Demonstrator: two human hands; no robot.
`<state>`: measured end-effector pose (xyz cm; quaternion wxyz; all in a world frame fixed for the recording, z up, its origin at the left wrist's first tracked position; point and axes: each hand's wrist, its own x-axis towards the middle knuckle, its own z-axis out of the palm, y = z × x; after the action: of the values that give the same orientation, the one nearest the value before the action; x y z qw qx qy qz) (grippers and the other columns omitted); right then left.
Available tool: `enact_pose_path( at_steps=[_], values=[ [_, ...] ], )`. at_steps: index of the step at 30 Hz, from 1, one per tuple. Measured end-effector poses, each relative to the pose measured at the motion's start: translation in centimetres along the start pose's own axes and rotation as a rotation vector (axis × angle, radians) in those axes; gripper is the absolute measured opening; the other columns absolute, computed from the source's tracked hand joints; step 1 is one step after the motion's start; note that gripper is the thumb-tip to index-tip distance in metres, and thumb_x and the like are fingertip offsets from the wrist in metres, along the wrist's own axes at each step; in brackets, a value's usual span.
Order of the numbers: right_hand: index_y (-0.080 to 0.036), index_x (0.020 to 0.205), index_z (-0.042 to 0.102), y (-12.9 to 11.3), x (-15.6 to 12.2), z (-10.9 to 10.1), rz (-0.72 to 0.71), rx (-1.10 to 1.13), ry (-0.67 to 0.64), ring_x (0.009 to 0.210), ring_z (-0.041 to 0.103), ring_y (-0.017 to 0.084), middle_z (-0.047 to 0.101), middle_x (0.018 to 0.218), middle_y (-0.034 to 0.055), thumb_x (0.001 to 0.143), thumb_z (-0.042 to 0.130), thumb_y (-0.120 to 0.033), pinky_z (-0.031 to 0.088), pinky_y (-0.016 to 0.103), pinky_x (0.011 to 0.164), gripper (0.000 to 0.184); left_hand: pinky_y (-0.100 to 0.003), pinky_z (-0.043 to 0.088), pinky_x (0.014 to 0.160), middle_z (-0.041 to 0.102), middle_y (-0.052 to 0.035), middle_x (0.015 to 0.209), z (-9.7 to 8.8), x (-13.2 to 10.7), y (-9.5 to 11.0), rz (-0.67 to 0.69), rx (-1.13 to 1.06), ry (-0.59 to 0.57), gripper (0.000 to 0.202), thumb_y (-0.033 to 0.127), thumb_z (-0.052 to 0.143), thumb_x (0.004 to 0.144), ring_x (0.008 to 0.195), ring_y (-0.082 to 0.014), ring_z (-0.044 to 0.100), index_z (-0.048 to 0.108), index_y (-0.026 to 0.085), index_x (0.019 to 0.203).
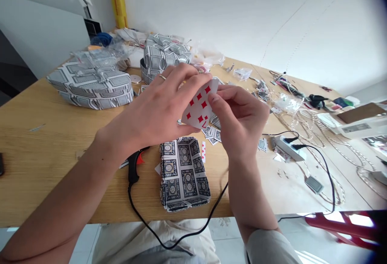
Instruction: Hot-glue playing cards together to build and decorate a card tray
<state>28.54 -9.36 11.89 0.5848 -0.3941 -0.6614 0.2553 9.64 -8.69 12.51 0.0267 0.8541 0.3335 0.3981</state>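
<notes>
Between my two hands, above the table, is a playing card (199, 106), a seven of diamonds with its face toward me. My left hand (165, 102) grips it with the fingers along the top edge and the thumb underneath. On the card's right side, my right hand (238, 113) pinches it between thumb and forefinger. Below my hands stands an open box made of playing cards (188, 175), its dark patterned card backs showing inside. A black glue gun (133, 166) with a red trigger lies left of the box, partly hidden by my left arm.
Two covered card boxes, one long (93, 82) and one taller (165, 54), stand at the back left. Loose cards (213, 135) lie beyond the open box. A power strip (288, 148) and coiled rope (347, 155) lie at right. A black cable (178, 242) loops over the front edge.
</notes>
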Motion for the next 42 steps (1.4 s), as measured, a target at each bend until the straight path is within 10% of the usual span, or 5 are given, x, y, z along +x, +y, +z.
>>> enact_pose_path(
  at_steps=[9,21,31,42],
  values=[
    [-0.027,0.111,0.072,-0.2,0.8,-1.5,0.219,0.071,-0.393,0.095,0.075,0.024,0.074,0.096,0.0043,0.099,0.058,-0.075,0.064,0.040,0.081,0.051,-0.057,0.050,0.118,0.057,-0.0192,0.150,-0.6,0.0,-0.1,0.115,0.075,0.051,0.086,0.052,0.089,0.085,0.145,-0.0376,0.056,0.045,0.019,0.152],
    [-0.027,0.121,0.072,-0.8,0.9,-1.7,0.271,0.068,-0.425,0.103,0.077,0.026,0.078,0.110,0.0073,0.096,0.056,-0.078,0.063,0.039,0.081,0.059,-0.047,0.054,0.116,0.059,-0.0149,0.152,-1.0,-0.1,0.4,0.065,-0.024,0.014,0.084,0.056,0.089,0.083,0.143,-0.0321,0.060,0.050,0.024,0.150],
    [-0.028,0.108,0.073,-0.9,0.6,-1.8,0.446,0.489,-0.392,0.086,0.073,0.019,0.076,0.107,0.0015,0.092,0.078,-0.052,0.064,0.036,0.081,0.029,-0.044,0.054,0.117,0.061,-0.0105,0.141,-0.5,-0.2,0.7,0.057,-0.153,0.048,0.073,0.040,0.096,0.078,0.142,-0.0273,0.059,0.050,0.022,0.133],
    [-0.034,0.123,0.076,-0.5,0.6,-1.9,0.185,0.400,-0.279,0.129,0.071,0.027,0.075,0.136,0.0028,0.093,0.079,-0.053,0.060,0.045,0.109,0.036,-0.046,0.057,0.109,0.070,-0.0067,0.130,-1.1,0.2,0.3,-0.033,-0.076,0.071,0.036,0.052,0.081,0.092,0.130,-0.0292,0.066,0.067,0.028,0.114]
  ],
)
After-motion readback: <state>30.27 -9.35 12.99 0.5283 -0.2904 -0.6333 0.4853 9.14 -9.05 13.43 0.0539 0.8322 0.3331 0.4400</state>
